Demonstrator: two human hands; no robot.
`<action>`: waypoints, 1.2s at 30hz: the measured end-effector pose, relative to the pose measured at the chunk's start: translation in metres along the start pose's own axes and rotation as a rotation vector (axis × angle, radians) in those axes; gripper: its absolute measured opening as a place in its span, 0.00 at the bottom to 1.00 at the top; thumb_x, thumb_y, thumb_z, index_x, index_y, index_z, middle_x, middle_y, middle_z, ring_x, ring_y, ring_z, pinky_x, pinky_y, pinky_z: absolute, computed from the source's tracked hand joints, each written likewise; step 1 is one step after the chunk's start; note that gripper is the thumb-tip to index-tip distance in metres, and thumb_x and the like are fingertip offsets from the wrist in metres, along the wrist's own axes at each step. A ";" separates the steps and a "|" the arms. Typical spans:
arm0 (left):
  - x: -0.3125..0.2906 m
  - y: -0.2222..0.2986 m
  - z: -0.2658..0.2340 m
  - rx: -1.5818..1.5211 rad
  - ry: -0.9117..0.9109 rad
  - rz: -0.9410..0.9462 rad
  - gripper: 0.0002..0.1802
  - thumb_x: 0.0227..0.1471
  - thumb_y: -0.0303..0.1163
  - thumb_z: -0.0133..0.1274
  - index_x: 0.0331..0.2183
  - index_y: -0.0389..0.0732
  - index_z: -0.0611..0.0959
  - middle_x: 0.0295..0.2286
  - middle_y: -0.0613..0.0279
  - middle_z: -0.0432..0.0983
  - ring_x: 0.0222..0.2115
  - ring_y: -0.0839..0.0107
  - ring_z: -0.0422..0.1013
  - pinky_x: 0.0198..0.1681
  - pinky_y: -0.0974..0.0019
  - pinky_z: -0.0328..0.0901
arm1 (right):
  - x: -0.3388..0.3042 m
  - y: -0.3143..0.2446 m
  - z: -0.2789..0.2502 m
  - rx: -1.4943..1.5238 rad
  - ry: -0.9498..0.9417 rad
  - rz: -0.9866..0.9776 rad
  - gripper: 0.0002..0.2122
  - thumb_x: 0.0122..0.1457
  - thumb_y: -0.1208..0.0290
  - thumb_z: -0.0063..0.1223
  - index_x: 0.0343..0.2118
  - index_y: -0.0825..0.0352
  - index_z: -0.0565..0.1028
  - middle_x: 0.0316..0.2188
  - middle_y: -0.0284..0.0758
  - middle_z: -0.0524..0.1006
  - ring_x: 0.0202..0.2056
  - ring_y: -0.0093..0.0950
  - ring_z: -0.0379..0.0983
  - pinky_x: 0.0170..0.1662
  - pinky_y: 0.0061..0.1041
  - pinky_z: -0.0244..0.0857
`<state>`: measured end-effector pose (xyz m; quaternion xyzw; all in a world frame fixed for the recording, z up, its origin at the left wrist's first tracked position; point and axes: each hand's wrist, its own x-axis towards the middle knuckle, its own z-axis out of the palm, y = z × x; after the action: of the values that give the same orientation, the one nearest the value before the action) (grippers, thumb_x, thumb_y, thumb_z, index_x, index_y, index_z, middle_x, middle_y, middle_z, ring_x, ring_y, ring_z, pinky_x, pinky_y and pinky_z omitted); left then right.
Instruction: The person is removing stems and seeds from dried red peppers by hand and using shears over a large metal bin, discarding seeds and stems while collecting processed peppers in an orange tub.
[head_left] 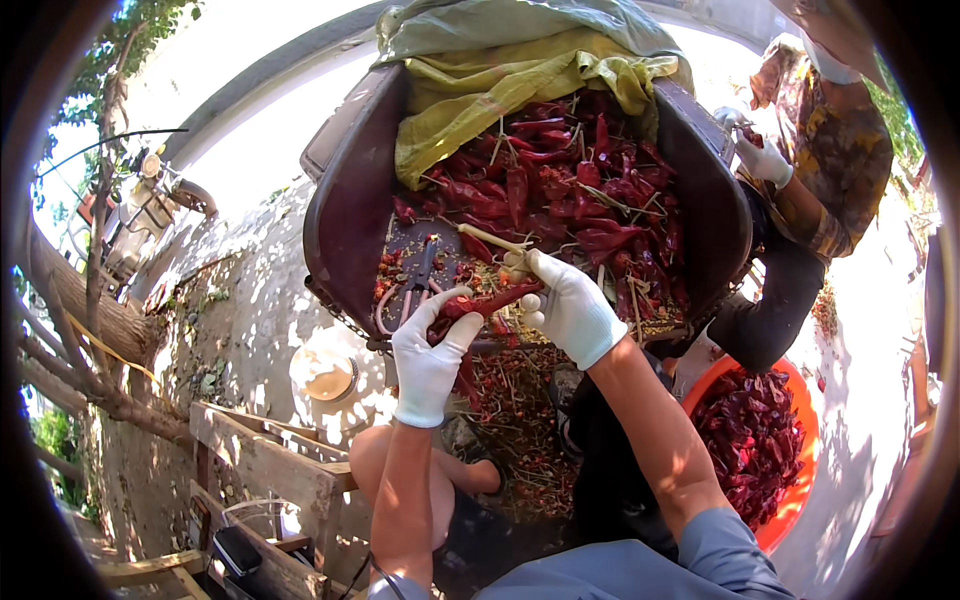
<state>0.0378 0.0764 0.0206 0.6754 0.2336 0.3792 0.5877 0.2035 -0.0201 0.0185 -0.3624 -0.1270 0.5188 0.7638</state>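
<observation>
In white knit gloves, my hands meet over the near end of a dark maroon cart bed. My left hand grips a long dried red chili pepper, its narrow end pointing right. The fingers of my right hand are curled beside that end, and a pale stem sticks out leftward from its fingertips. Scissors with pinkish handles lie in the cart just beyond my left hand. Behind them is a heap of dried red chili peppers, mixed with stems and yellow seeds.
A yellow-green cloth covers the cart's far end. At lower right stands an orange tub of dark red chili pieces. Another gloved person works at right. A wooden frame, pale round container, tree and motorcycle are left.
</observation>
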 end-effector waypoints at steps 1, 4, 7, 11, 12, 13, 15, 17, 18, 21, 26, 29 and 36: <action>0.002 -0.007 0.000 0.015 -0.046 -0.012 0.15 0.52 0.24 0.61 0.43 0.33 0.82 0.33 0.67 0.79 0.32 0.82 0.71 0.38 0.76 0.67 | -0.002 -0.002 -0.001 -0.095 -0.015 -0.005 0.15 0.69 0.62 0.45 0.49 0.67 0.74 0.37 0.31 0.79 0.22 0.16 0.70 0.24 0.14 0.64; 0.004 -0.010 0.005 0.024 -0.082 0.038 0.17 0.51 0.24 0.61 0.45 0.32 0.80 0.34 0.65 0.79 0.33 0.82 0.72 0.40 0.75 0.68 | -0.006 0.002 0.005 -0.322 -0.030 -0.091 0.19 0.70 0.57 0.42 0.52 0.68 0.75 0.41 0.34 0.79 0.23 0.15 0.71 0.24 0.14 0.66; 0.001 -0.015 0.011 -0.055 -0.128 -0.020 0.17 0.51 0.24 0.61 0.45 0.32 0.79 0.36 0.64 0.79 0.35 0.81 0.73 0.41 0.74 0.69 | -0.009 0.003 0.015 -0.445 -0.084 -0.135 0.20 0.70 0.56 0.42 0.52 0.67 0.75 0.39 0.31 0.79 0.22 0.12 0.68 0.24 0.12 0.64; 0.001 -0.011 0.021 -0.193 -0.114 -0.057 0.19 0.51 0.23 0.61 0.46 0.32 0.78 0.37 0.63 0.79 0.37 0.79 0.74 0.43 0.73 0.69 | -0.010 0.005 0.014 -0.512 -0.187 -0.168 0.21 0.70 0.55 0.42 0.53 0.67 0.75 0.37 0.28 0.79 0.19 0.10 0.63 0.22 0.11 0.61; 0.002 -0.008 0.021 -0.273 -0.158 -0.104 0.20 0.51 0.24 0.61 0.46 0.33 0.78 0.37 0.64 0.78 0.37 0.79 0.74 0.44 0.73 0.69 | -0.010 0.004 0.013 -0.537 -0.202 -0.190 0.21 0.70 0.55 0.42 0.53 0.67 0.75 0.37 0.28 0.79 0.19 0.10 0.63 0.22 0.11 0.61; 0.001 -0.010 0.020 -0.279 -0.189 -0.139 0.19 0.51 0.24 0.61 0.46 0.33 0.78 0.37 0.64 0.78 0.37 0.79 0.74 0.43 0.73 0.69 | -0.010 0.004 0.013 -0.561 -0.216 -0.212 0.21 0.70 0.56 0.42 0.53 0.67 0.75 0.37 0.28 0.79 0.18 0.10 0.62 0.22 0.11 0.60; 0.000 -0.014 0.018 -0.287 -0.248 -0.207 0.19 0.51 0.25 0.60 0.46 0.33 0.78 0.36 0.65 0.78 0.37 0.79 0.73 0.43 0.74 0.69 | -0.012 0.004 0.016 -0.621 -0.223 -0.236 0.21 0.68 0.55 0.44 0.53 0.67 0.75 0.35 0.27 0.79 0.18 0.09 0.61 0.21 0.11 0.58; 0.001 -0.014 0.015 -0.307 -0.305 -0.248 0.17 0.52 0.25 0.60 0.44 0.33 0.78 0.36 0.65 0.78 0.36 0.80 0.73 0.41 0.74 0.69 | -0.014 0.004 0.018 -0.688 -0.232 -0.242 0.22 0.68 0.54 0.45 0.53 0.67 0.75 0.34 0.26 0.79 0.19 0.08 0.61 0.21 0.11 0.58; 0.001 -0.016 0.015 -0.314 -0.332 -0.267 0.16 0.52 0.25 0.60 0.44 0.33 0.79 0.36 0.65 0.78 0.35 0.81 0.73 0.41 0.74 0.68 | -0.016 0.004 0.017 -0.684 -0.269 -0.239 0.22 0.67 0.53 0.46 0.52 0.67 0.76 0.33 0.25 0.79 0.19 0.08 0.61 0.21 0.11 0.57; 0.001 -0.023 0.015 -0.300 -0.301 -0.253 0.15 0.53 0.24 0.60 0.43 0.33 0.79 0.35 0.65 0.78 0.35 0.81 0.73 0.40 0.74 0.68 | -0.018 0.002 0.015 -0.705 -0.297 -0.196 0.20 0.68 0.55 0.46 0.52 0.66 0.76 0.33 0.25 0.79 0.19 0.09 0.61 0.21 0.12 0.57; 0.002 -0.021 0.019 -0.081 -0.199 -0.050 0.12 0.52 0.23 0.61 0.41 0.34 0.81 0.34 0.65 0.79 0.34 0.81 0.73 0.39 0.73 0.69 | -0.012 0.009 0.011 -0.918 -0.124 -0.499 0.13 0.63 0.66 0.55 0.47 0.67 0.79 0.34 0.32 0.81 0.26 0.19 0.73 0.30 0.19 0.68; 0.004 -0.030 0.019 0.085 -0.096 0.128 0.13 0.51 0.23 0.62 0.40 0.34 0.81 0.35 0.61 0.81 0.35 0.77 0.75 0.41 0.71 0.70 | -0.012 0.012 0.010 -1.068 -0.039 -0.738 0.11 0.55 0.70 0.63 0.40 0.68 0.81 0.35 0.38 0.82 0.35 0.28 0.79 0.37 0.24 0.71; 0.004 -0.032 0.020 0.275 -0.046 0.301 0.16 0.51 0.22 0.61 0.44 0.32 0.80 0.41 0.56 0.81 0.41 0.72 0.75 0.47 0.69 0.69 | -0.012 0.019 0.006 -1.271 0.121 -0.879 0.07 0.53 0.73 0.62 0.35 0.66 0.82 0.30 0.39 0.81 0.31 0.34 0.79 0.36 0.27 0.72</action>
<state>0.0606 0.0733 -0.0094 0.7850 0.1664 0.4118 0.4319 0.1814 -0.0244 0.0116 -0.6751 -0.4904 -0.0252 0.5506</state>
